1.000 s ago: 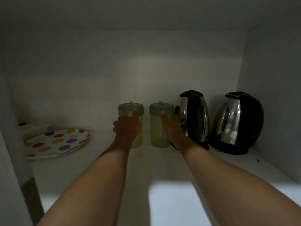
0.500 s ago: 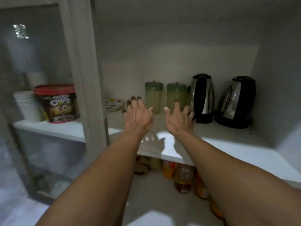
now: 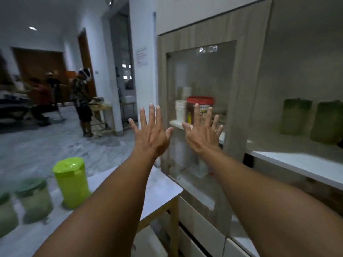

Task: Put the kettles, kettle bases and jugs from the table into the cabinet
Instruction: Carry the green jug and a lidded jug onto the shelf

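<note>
My left hand (image 3: 150, 134) and my right hand (image 3: 203, 135) are raised in front of me, both empty with fingers spread. They hover before the cabinet's glass door (image 3: 200, 75). Two pale green jugs (image 3: 297, 116) (image 3: 327, 123) stand on the open cabinet shelf (image 3: 289, 162) at the right. On the table (image 3: 161, 190) at lower left stands a bright lime jug (image 3: 71, 182). Beside it are a dull green lidded jug (image 3: 34, 199) and part of another (image 3: 6, 214) at the frame edge.
Behind the glass door a red-lidded tub (image 3: 199, 108) and a stack of white cups (image 3: 180, 111) sit on a shelf. White drawers (image 3: 200, 225) lie below. Several people (image 3: 81, 101) stand in the room at far left. A white pillar (image 3: 141, 52) rises beside the cabinet.
My hands let go of the two green jugs on the shelf and pulled back out of the cabinet. My view swung left, bringing the table and its jugs into sight.
</note>
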`<action>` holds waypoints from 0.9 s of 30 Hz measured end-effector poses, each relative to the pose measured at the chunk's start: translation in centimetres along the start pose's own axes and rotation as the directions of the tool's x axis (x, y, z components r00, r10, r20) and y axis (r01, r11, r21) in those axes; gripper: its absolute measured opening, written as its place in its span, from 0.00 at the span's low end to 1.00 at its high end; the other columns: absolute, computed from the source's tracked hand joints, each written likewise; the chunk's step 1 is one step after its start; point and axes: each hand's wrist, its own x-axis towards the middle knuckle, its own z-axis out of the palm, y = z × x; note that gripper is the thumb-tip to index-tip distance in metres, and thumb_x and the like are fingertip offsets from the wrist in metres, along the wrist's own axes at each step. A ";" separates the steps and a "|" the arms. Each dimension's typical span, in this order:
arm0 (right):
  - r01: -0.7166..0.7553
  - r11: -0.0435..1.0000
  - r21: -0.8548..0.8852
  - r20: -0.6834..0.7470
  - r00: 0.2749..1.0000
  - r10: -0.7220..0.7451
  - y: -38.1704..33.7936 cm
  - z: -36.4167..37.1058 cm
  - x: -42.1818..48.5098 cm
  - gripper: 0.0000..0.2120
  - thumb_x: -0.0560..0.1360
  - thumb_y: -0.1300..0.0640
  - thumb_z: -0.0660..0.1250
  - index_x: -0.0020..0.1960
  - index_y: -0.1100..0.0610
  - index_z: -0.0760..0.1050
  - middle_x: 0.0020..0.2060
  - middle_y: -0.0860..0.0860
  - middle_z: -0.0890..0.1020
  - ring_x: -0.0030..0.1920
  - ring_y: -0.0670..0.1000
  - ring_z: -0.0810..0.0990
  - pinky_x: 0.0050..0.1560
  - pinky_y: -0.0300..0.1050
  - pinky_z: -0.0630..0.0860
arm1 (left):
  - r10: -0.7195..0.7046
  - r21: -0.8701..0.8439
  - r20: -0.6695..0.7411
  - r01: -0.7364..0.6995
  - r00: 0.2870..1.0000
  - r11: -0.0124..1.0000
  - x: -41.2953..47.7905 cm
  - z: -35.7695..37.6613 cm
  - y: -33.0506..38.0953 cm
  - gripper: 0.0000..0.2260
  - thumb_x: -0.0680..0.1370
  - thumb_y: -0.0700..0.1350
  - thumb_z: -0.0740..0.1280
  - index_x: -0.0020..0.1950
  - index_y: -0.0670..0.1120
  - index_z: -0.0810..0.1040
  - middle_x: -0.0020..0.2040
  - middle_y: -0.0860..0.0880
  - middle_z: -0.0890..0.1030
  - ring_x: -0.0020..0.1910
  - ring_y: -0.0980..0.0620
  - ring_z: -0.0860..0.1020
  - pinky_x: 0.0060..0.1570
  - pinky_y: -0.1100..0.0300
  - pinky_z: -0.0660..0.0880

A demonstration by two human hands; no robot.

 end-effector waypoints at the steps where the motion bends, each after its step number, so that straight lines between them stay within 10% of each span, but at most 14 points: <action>1: 0.029 0.999 0.020 0.022 0.999 -0.029 -3.0 1.7 -0.7 0.35 0.81 0.37 0.50 0.79 0.43 0.35 0.80 0.56 0.38 0.79 0.63 0.39 0.75 0.67 0.40 | -0.050 0.033 0.000 0.050 0.999 0.998 -0.9 -0.7 -3.6 0.36 0.81 0.64 0.48 0.80 0.46 0.38 0.80 0.47 0.37 0.78 0.41 0.36 0.71 0.30 0.40; 14: 0.338 0.911 0.237 0.413 0.813 -0.409 -31.4 20.6 -14.6 0.34 0.81 0.35 0.48 0.80 0.44 0.37 0.80 0.56 0.39 0.79 0.65 0.41 0.74 0.68 0.43 | -0.586 0.304 0.056 0.545 0.808 0.781 -15.6 -7.4 -37.0 0.35 0.82 0.63 0.48 0.80 0.44 0.41 0.81 0.46 0.42 0.78 0.36 0.42 0.70 0.30 0.45; 27: 0.153 0.973 0.171 0.597 0.770 -0.226 -32.8 37.6 -11.7 0.40 0.79 0.36 0.56 0.80 0.54 0.42 0.79 0.58 0.50 0.77 0.66 0.54 0.73 0.66 0.55 | -0.751 0.021 0.163 0.758 0.640 0.652 -14.9 8.1 -44.6 0.31 0.80 0.55 0.62 0.75 0.37 0.58 0.72 0.37 0.65 0.70 0.39 0.65 0.69 0.49 0.62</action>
